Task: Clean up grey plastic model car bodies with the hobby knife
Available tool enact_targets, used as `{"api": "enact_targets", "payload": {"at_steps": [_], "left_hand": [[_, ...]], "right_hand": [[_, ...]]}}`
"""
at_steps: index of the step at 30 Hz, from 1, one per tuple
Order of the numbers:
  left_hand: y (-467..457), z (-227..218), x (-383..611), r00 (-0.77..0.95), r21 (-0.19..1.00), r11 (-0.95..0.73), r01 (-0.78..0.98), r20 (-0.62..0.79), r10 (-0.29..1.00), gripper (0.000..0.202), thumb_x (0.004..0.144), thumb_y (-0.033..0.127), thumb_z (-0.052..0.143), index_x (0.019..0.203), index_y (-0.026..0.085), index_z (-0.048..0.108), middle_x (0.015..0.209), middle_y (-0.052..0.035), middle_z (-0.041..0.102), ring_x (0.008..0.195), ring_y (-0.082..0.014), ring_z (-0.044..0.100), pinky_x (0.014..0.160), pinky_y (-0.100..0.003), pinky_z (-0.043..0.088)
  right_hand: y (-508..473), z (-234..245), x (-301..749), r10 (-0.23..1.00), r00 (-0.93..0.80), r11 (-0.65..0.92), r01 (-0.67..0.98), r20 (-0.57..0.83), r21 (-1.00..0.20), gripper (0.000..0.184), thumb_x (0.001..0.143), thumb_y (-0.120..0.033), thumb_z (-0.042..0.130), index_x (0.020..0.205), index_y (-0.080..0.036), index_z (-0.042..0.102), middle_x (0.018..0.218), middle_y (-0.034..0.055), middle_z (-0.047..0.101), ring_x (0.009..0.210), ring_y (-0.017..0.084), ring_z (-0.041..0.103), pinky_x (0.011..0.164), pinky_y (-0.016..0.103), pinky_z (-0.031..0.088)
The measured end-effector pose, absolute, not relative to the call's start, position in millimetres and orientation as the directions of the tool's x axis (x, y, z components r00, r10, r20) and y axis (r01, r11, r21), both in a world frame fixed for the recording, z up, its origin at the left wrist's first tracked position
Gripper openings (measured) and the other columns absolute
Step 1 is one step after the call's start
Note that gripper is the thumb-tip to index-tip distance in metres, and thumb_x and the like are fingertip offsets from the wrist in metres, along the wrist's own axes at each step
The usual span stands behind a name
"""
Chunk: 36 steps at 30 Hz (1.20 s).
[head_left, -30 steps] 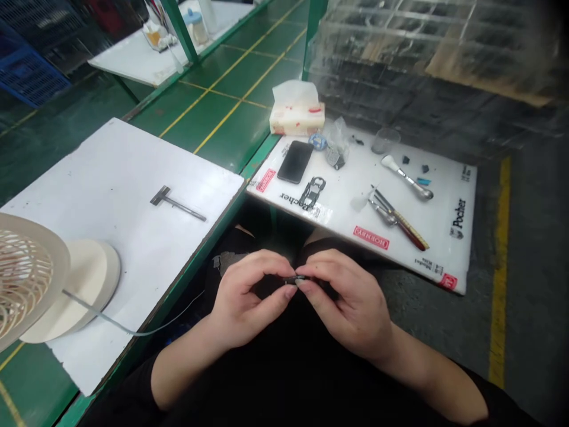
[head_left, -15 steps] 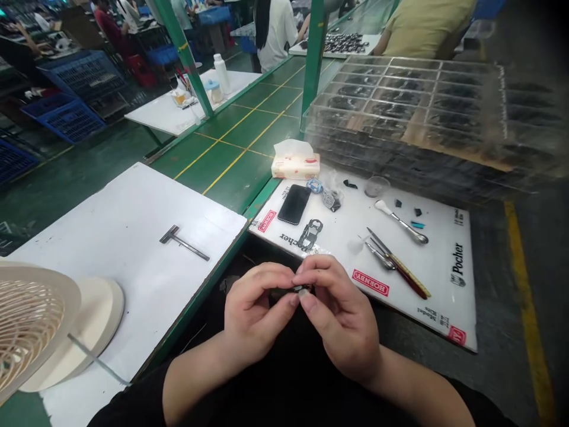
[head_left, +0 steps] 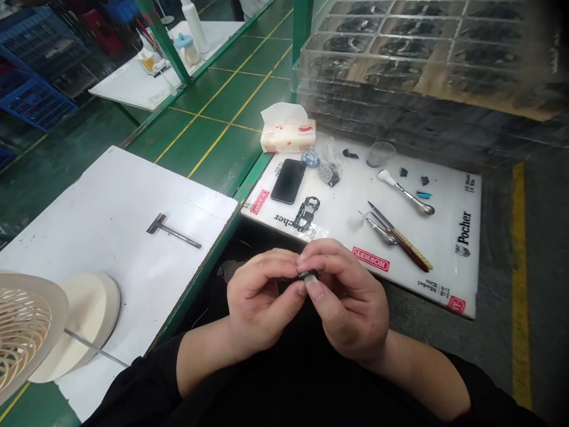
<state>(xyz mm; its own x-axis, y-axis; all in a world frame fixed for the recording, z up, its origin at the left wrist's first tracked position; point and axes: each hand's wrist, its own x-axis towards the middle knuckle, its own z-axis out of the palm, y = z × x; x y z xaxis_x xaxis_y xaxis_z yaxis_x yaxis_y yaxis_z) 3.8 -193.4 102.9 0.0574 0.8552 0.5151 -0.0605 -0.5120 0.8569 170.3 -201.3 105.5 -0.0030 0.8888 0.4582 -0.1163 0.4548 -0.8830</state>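
Observation:
My left hand (head_left: 263,299) and my right hand (head_left: 344,299) meet above my lap, their fingertips pinching a small dark part (head_left: 308,274) from both sides. Most of the part is hidden by my fingers, so its exact form cannot be seen. Just beyond my hands lies a white Pocher work mat (head_left: 444,261). On it, nearest my hands, is a dark openwork metal piece (head_left: 306,213). A black phone (head_left: 288,181), steel tweezers (head_left: 381,231) and a red-handled tool (head_left: 402,249) also lie there.
A T-shaped metal tool (head_left: 171,231) lies on a white board (head_left: 133,178) to the left, with a cream fan (head_left: 26,326) at its near corner. Stacked clear trays (head_left: 400,53) and a tissue box (head_left: 288,136) stand beyond the mat, above a green workbench.
The view has shifted slightly, moving the mat and trays in the picture. My hands have turned the small dark part a little and still pinch it between their fingertips.

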Motion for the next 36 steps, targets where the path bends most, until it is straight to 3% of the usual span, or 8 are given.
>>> {"api": "enact_targets", "payload": {"at_steps": [14,23,31,36], "left_hand": [[-208.3,84.2,3.2,0.004,0.873,-0.472,-0.123,0.476,0.88,0.03,0.101,0.005,0.094,0.126,0.022,0.092,0.118,-0.0072,0.093,0.11,-0.02,0.09,0.105,-0.032,0.075],[-219.5,78.5,1.7,0.029,0.911,-0.272,-0.309,0.295,0.955,0.03,0.103,0.008,0.093,0.127,0.027,0.094,0.122,-0.0062,0.093,0.112,-0.0207,0.091,0.102,-0.032,0.077],[-225.6,79.3,6.2,0.013,0.885,-0.24,-0.399,0.267,0.964,0.032,0.104,0.006,0.092,0.128,0.027,0.094,0.124,-0.0045,0.093,0.11,-0.0177,0.091,0.104,-0.031,0.077],[-228.2,81.7,7.7,-0.012,0.893,-0.283,-0.35,0.298,0.954,0.03,0.104,0.006,0.092,0.127,0.025,0.094,0.123,-0.0057,0.093,0.113,-0.0192,0.091,0.104,-0.03,0.076]], "right_hand": [[-214.8,104.4,164.3,0.942,0.009,0.328,-0.24,0.335,-0.914,0.033,0.107,-0.005,0.078,0.125,-0.029,0.091,0.124,0.003,0.082,0.117,0.019,0.079,0.107,0.034,0.069],[-214.7,109.0,170.5,0.927,-0.033,0.367,-0.119,0.373,-0.923,0.03,0.107,-0.008,0.08,0.126,-0.029,0.09,0.123,0.0028,0.082,0.111,0.018,0.079,0.095,0.031,0.068],[-216.5,106.9,165.1,0.921,-0.021,0.384,-0.108,0.388,-0.917,0.029,0.107,-0.008,0.08,0.125,-0.029,0.09,0.124,0.0026,0.083,0.114,0.02,0.079,0.097,0.033,0.069],[-218.9,104.4,162.0,0.921,-0.011,0.385,-0.123,0.39,-0.914,0.028,0.106,-0.008,0.078,0.123,-0.028,0.089,0.123,0.0023,0.083,0.115,0.019,0.078,0.101,0.034,0.068]]}}
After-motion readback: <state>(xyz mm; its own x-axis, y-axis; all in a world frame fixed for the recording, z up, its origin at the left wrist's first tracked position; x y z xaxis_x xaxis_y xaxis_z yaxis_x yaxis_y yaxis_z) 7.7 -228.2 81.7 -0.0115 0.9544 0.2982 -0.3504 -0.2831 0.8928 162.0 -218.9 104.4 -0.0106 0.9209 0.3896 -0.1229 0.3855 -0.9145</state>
